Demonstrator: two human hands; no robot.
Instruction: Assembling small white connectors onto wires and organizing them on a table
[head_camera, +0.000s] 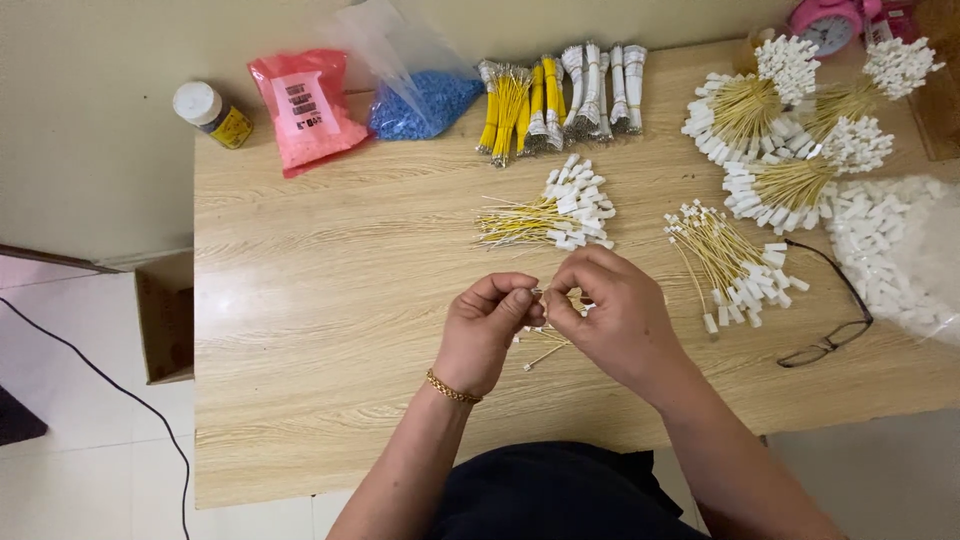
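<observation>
Yellow wires (548, 345) with white connectors pinched between fingers of left hand (487, 330) and right hand (610, 315), near table's (320, 300) front edge, loose wire piles (550, 215) toward back edge.

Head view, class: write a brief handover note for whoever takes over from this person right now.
Left hand and right hand: both pinch a small white connector on thin yellow wires, above the table.
Things: a loose wire pile lies just beyond the hands, another pile to the right.
Done: tied wire bundles lie at far right.
Left: the loose connectors at the right edge; count unclear.
</observation>
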